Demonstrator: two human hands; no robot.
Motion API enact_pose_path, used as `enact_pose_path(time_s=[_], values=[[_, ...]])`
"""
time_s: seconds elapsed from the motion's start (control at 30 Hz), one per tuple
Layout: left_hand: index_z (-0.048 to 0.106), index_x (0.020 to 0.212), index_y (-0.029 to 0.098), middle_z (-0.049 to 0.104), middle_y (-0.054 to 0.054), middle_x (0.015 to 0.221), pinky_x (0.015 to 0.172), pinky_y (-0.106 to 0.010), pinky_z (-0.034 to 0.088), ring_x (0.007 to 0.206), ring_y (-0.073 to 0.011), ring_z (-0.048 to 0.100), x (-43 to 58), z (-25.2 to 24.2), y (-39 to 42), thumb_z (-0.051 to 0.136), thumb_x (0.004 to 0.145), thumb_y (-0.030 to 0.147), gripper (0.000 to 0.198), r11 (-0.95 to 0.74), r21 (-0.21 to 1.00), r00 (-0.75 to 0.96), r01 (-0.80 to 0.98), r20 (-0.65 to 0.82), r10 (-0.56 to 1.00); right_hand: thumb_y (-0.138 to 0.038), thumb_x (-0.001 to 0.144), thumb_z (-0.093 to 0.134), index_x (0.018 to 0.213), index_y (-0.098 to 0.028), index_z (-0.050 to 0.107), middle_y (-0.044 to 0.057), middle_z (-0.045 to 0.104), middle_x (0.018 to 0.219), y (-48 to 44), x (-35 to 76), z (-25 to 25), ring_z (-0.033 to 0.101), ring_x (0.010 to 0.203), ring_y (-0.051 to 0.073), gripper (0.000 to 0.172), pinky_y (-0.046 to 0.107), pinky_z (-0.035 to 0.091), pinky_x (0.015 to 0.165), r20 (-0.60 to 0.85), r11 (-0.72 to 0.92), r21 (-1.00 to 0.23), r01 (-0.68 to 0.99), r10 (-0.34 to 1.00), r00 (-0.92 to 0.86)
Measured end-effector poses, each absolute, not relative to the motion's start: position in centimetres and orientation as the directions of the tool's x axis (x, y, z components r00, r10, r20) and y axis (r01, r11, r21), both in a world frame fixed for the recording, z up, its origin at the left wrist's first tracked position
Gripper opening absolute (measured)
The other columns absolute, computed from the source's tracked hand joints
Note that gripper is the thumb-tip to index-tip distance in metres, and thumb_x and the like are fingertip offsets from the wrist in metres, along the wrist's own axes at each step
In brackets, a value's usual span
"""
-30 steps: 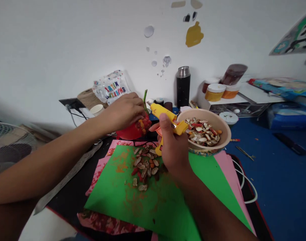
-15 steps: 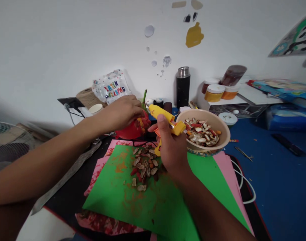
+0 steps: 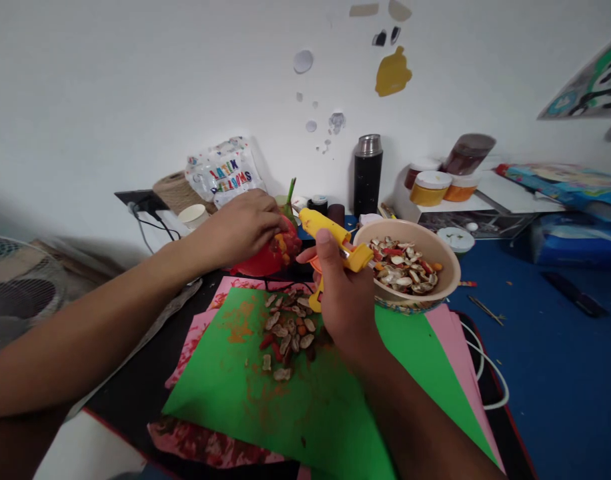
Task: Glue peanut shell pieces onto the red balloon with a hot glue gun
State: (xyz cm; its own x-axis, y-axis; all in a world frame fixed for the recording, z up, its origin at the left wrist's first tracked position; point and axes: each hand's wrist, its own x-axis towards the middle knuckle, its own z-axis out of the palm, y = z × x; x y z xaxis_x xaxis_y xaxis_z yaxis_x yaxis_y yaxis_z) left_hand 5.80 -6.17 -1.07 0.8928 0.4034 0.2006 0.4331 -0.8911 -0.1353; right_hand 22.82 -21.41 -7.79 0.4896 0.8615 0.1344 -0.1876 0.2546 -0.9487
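Note:
My right hand (image 3: 345, 293) is wrapped round a yellow hot glue gun (image 3: 325, 227), whose front end points up and left toward my other hand. My left hand (image 3: 248, 227) rests over a rounded red object (image 3: 260, 260) with orange and red peanut shells stuck on its side. The fingers are bent and pressed together at those shells; what they pinch is hidden. Below lies a green sheet (image 3: 215, 373) smeared with orange. On it sits a heap of peanut shells (image 3: 285, 327), some plain, some painted red or orange.
A beige bowl (image 3: 450, 267) of peanut shells stands to the right. Behind are a black flask (image 3: 368, 177), paint jars (image 3: 430, 189) and a balloon bag (image 3: 225, 170). Pink sheets (image 3: 455, 353) lie under the green one. A fan (image 3: 20, 287) is at left, a white cable (image 3: 500, 393) at right.
The view has shifted slightly. Both hands stay almost in place, with the left still at the red object and the right still holding the glue gun.

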Motion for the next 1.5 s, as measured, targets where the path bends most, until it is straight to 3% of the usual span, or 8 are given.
enact_pose_path(time_s=[0.17, 0.4, 0.57, 0.7, 0.93, 1.27, 1.4, 1.5], values=[[0.084, 0.132, 0.023, 0.078, -0.015, 0.123, 0.112, -0.059, 0.055, 0.122, -0.0376, 0.070, 4.8, -1.8, -7.0, 0.060, 0.113, 0.042, 0.037, -0.844, -0.076, 0.793, 0.531, 0.394, 0.464, -0.071, 0.099, 0.070, 0.074, -0.020, 0.083, -0.005, 0.046, 0.054, -21.5, 22.8, -7.9, 0.042, 0.051, 0.012, 0.058, 0.028, 0.039, 0.053, 0.155, 0.250, -0.961, -0.122, 0.846, 0.510], [0.058, 0.167, 0.021, 0.059, -0.022, 0.171, 0.134, -0.068, 0.040, 0.160, -0.0472, 0.052, 3.5, -5.3, -7.3, 0.081, 0.100, 0.061, 0.081, -0.799, -0.050, 0.751, 0.599, 0.383, 0.539, -0.074, 0.099, 0.070, 0.072, -0.021, 0.083, -0.005, 0.043, 0.052, -21.5, 22.7, -8.0, 0.043, 0.052, 0.014, 0.061, 0.030, 0.041, 0.056, 0.149, 0.211, -0.975, -0.071, 0.854, 0.499], [0.048, 0.174, 0.020, 0.053, -0.024, 0.177, 0.137, -0.070, 0.037, 0.164, -0.0477, 0.049, 1.0, -6.4, -6.7, 0.081, 0.101, 0.053, 0.087, -0.778, -0.007, 0.718, 0.628, 0.391, 0.576, -0.079, 0.097, 0.071, 0.076, -0.020, 0.086, -0.005, 0.045, 0.055, -21.5, 22.7, -8.4, 0.042, 0.054, 0.015, 0.064, 0.031, 0.040, 0.056, 0.128, 0.182, -0.982, -0.059, 0.855, 0.503], [0.044, 0.177, 0.024, 0.052, -0.021, 0.178, 0.138, -0.070, 0.037, 0.164, -0.0455, 0.049, -1.3, -6.7, -6.6, 0.081, 0.101, 0.056, 0.090, -0.738, 0.127, 0.658, 0.662, 0.373, 0.654, -0.089, 0.093, 0.069, 0.073, -0.020, 0.083, -0.002, 0.052, 0.059, -21.4, 22.5, -8.6, 0.047, 0.056, 0.016, 0.073, 0.031, 0.040, 0.056, 0.129, 0.183, -0.981, -0.062, 0.858, 0.497], [0.029, 0.182, 0.022, 0.036, -0.023, 0.187, 0.143, -0.068, 0.030, 0.174, -0.0471, 0.034, -3.5, -8.0, -5.4, 0.094, 0.084, 0.055, 0.122, -0.645, 0.314, 0.560, 0.697, 0.323, 0.763, -0.102, 0.087, 0.065, 0.076, -0.019, 0.081, -0.004, 0.047, 0.056, -21.5, 22.5, -8.7, 0.042, 0.052, 0.014, 0.085, 0.029, 0.029, 0.049, 0.101, 0.158, -0.984, -0.077, 0.867, 0.488], [0.047, 0.168, 0.028, 0.048, -0.016, 0.172, 0.121, -0.062, 0.061, 0.161, -0.0403, 0.052, -2.8, -8.3, -7.1, 0.087, 0.089, 0.049, 0.090, -0.601, 0.550, 0.468, 0.580, 0.379, 0.799, -0.099, 0.090, 0.065, 0.077, -0.019, 0.082, -0.004, 0.050, 0.058, -21.4, 22.6, -9.1, 0.045, 0.053, 0.014, 0.083, 0.030, 0.035, 0.052, 0.108, 0.162, -0.984, -0.072, 0.871, 0.478], [0.049, 0.167, 0.032, 0.051, -0.015, 0.170, 0.125, -0.064, 0.059, 0.160, -0.0395, 0.053, -2.6, -8.5, -8.1, 0.084, 0.095, 0.045, 0.081, -0.643, 0.485, 0.499, 0.593, 0.406, 0.766, -0.098, 0.088, 0.068, 0.076, -0.019, 0.082, -0.004, 0.049, 0.058, -21.5, 22.6, -9.0, 0.045, 0.054, 0.015, 0.081, 0.031, 0.036, 0.053, 0.099, 0.157, -0.984, -0.082, 0.870, 0.483], [0.038, 0.178, 0.033, 0.046, -0.018, 0.177, 0.134, -0.069, 0.047, 0.167, -0.0425, 0.046, -2.9, -8.4, -8.0, 0.087, 0.095, 0.046, 0.097, -0.670, 0.393, 0.535, 0.630, 0.406, 0.741, -0.096, 0.088, 0.071, 0.077, -0.020, 0.082, -0.005, 0.047, 0.056, -21.6, 22.6, -8.8, 0.044, 0.053, 0.015, 0.078, 0.031, 0.036, 0.052, 0.095, 0.153, -0.984, -0.086, 0.875, 0.475]])
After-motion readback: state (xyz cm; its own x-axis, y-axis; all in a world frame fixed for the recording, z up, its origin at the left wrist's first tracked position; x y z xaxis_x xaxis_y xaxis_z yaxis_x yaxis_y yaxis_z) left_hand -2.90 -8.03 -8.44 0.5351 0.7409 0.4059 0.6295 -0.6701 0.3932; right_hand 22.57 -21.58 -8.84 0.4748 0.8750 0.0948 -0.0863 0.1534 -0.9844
